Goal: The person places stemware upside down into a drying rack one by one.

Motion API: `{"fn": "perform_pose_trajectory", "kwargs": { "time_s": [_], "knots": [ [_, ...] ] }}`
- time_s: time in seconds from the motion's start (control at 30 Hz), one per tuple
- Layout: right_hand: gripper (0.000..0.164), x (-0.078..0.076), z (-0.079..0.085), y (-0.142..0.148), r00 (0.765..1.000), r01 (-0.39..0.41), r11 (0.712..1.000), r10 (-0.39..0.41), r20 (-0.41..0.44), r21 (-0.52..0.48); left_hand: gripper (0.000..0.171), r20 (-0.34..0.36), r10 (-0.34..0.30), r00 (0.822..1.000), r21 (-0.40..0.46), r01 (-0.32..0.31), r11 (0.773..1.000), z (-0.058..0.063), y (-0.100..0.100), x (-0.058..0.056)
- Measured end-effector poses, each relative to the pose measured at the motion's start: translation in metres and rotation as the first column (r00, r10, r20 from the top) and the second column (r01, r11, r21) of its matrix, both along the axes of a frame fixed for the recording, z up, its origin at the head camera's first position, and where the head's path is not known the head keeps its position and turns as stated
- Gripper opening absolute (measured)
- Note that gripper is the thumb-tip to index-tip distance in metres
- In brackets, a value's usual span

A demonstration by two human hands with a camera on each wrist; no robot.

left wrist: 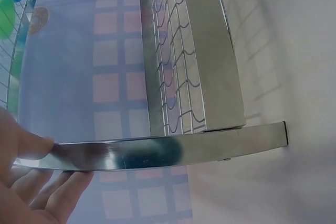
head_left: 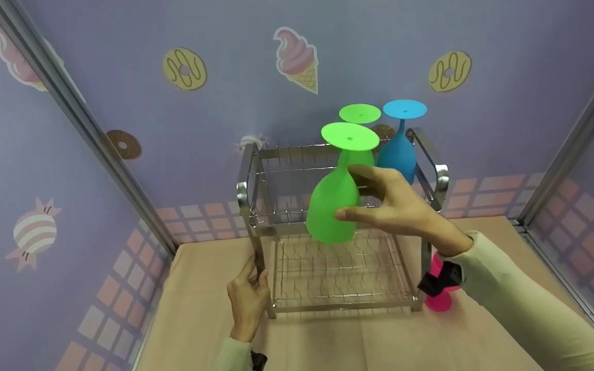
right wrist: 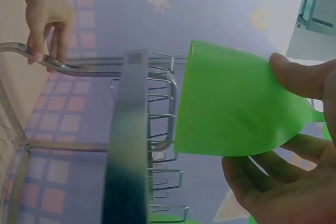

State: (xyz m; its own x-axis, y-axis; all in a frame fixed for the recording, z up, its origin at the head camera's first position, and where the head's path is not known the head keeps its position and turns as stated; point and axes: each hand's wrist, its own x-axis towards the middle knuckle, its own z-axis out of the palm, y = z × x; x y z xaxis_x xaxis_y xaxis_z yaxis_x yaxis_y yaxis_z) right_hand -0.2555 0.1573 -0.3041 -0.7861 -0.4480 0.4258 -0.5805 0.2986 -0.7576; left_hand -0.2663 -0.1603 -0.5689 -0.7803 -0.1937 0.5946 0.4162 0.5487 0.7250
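Observation:
My right hand [head_left: 397, 203] grips a green goblet [head_left: 333, 206] by its bowl, turned upside down with the round foot on top. In the right wrist view the goblet's rim is beside the top tier's front bar [right wrist: 128, 140]; whether they touch I cannot tell. With thumb and fingers my left hand [head_left: 248, 299] pinches the left front leg of the metal dish rack [head_left: 343, 309]. In the left wrist view that leg [left wrist: 131, 153] crosses between thumb and fingers. Behind the held goblet, another green goblet [head_left: 360, 113] and a blue goblet [head_left: 397, 154] stand inverted on the upper tier.
A pink goblet [head_left: 439, 301] stands on the table by the rack's right front leg, partly behind my right wrist. Wire slots line the lower tier [head_left: 338, 273]. A patterned wall [head_left: 225, 103] rises behind the rack, and metal posts [head_left: 575, 144] frame both sides.

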Motion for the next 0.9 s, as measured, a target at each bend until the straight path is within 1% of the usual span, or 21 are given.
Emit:
{"fn": "perform_pose_trajectory", "kwargs": {
  "time_s": [0.1, 0.27, 0.47, 0.67, 0.8, 0.9],
  "knots": [
    [0.062, -0.007, 0.011, -0.005, 1.0, 0.005, 1.0, -0.005, -0.011, 0.024, 0.053, -0.01, -0.011, 1.0, -0.01, 0.011, 1.0, 0.0, 0.0, 0.001],
    [0.067, -0.018, 0.024, -0.013, 1.0, 0.019, 0.998, -0.018, -0.022, 0.054, 0.052, 0.004, -0.011, 1.0, -0.017, 0.012, 1.0, 0.001, -0.001, 0.001],
    [0.071, -0.035, 0.034, -0.021, 0.997, 0.075, 0.993, -0.073, -0.029, 0.095, 0.05, 0.012, -0.038, 0.999, -0.016, 0.038, 0.999, 0.002, -0.003, 0.0],
    [0.073, -0.059, 0.036, -0.032, 0.991, 0.137, 0.982, -0.134, -0.028, 0.127, 0.05, 0.018, -0.041, 0.999, -0.016, 0.041, 0.999, 0.003, -0.003, 0.0],
    [0.075, -0.071, 0.031, -0.042, 0.986, 0.166, 0.977, -0.164, -0.025, 0.137, 0.05, 0.03, -0.039, 0.999, -0.009, 0.039, 0.999, 0.005, -0.002, 0.001],
    [0.077, -0.077, 0.026, -0.051, 0.982, 0.189, 0.971, -0.188, -0.023, 0.143, 0.05, 0.032, -0.043, 0.999, 0.001, 0.043, 0.999, 0.005, -0.002, 0.002]
  ]
}}
